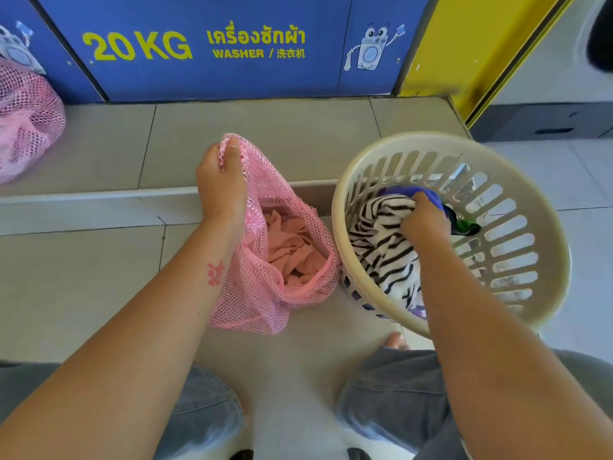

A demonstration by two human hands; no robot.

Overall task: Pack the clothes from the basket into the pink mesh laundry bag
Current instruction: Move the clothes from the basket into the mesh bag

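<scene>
A pink mesh laundry bag (pixel 262 293) stands on the tiled floor in the middle, its mouth held up and open by my left hand (pixel 220 184), which grips the bag's top edge. A peach-coloured garment (pixel 292 247) lies inside it. To its right a cream plastic basket (pixel 517 260) tilts towards me. It holds a black-and-white striped garment (pixel 381 240), a blue cloth (pixel 428 194) and a bit of green fabric (pixel 464 225). My right hand (pixel 424 220) is inside the basket, closed on the striped garment near the blue cloth.
A second filled pink mesh bag (pixel 26 121) sits at the far left on a raised tiled step (pixel 298 127). Behind stands a blue washer panel (pixel 212 44) and a yellow panel (pixel 471 44). My knees in grey jeans (pixel 398 393) fill the bottom.
</scene>
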